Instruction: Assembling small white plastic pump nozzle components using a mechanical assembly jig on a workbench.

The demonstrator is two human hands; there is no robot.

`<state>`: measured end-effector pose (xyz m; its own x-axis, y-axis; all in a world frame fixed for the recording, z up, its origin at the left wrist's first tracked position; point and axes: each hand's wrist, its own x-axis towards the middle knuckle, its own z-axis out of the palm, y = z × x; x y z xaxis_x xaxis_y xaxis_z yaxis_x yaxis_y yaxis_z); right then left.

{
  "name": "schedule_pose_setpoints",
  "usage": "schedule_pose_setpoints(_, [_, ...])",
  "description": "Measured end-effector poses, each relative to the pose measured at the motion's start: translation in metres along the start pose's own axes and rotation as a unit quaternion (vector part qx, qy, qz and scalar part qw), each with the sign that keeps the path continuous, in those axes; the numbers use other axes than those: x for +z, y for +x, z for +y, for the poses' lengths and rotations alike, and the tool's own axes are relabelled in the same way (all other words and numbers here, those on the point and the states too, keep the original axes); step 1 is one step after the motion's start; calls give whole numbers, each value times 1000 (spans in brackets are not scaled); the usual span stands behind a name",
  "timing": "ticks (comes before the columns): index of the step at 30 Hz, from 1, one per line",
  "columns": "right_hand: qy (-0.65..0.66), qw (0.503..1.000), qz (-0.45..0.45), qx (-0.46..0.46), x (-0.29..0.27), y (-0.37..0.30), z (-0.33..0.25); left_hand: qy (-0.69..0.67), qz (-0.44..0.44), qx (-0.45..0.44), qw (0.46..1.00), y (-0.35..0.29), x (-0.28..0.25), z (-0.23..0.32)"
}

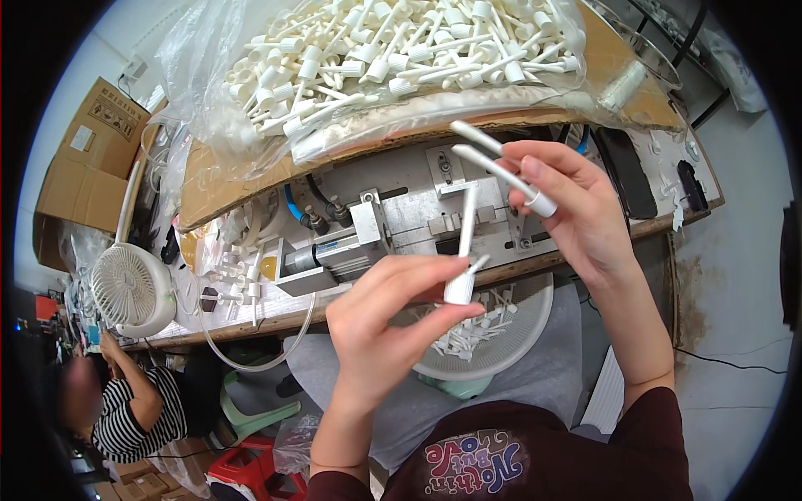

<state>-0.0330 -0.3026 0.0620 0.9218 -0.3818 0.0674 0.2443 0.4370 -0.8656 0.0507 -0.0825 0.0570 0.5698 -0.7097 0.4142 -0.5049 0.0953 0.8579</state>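
My left hand (393, 313) pinches a white plastic nozzle piece (464, 250) upright, its thin tube pointing up, above a white bowl (526, 330) of similar pieces on my lap. My right hand (576, 200) is raised to the right and holds two more white nozzle pieces (501, 167), their tubes pointing up and left. Both hands hover in front of a small metal press fixture (418, 217) on the bench edge.
A clear bag heaped with white nozzle pieces (376, 58) lies on cardboard behind the fixture. A small white fan (129, 288) stands at the left, cardboard boxes (88, 159) beyond it. A person in a striped shirt (125, 417) sits at lower left. A dark phone (626, 171) lies at right.
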Motion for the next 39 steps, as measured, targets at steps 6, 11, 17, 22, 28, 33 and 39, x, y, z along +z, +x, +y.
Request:
schedule_pose_setpoints(6, [-84,990,95,-64,-3,-22,16,313,21,77,946,-15,29,-39])
schedule_pose_setpoints(11, [-114,983,100,-107,4,-35,24,425,-24,112,898,-4,31,-37])
schedule_pose_setpoints(17, [-160,966,126,-161,5,-41,38,420,-31,104,901,-2,31,-29])
schedule_pose_setpoints(22, [-266,943,110,-165,18,-55,62,213,45,123,968,-11,45,-22])
schedule_pose_setpoints(28, [-276,954,49,-104,25,-62,52,170,37,62,983,-13,33,-19])
schedule_pose_setpoints(33, [-402,905,48,-133,3,-66,40,350,-46,121,928,-11,25,-31])
schedule_pose_setpoints(39, [-360,922,63,-130,2,-72,37,416,-76,76,903,3,26,-28])
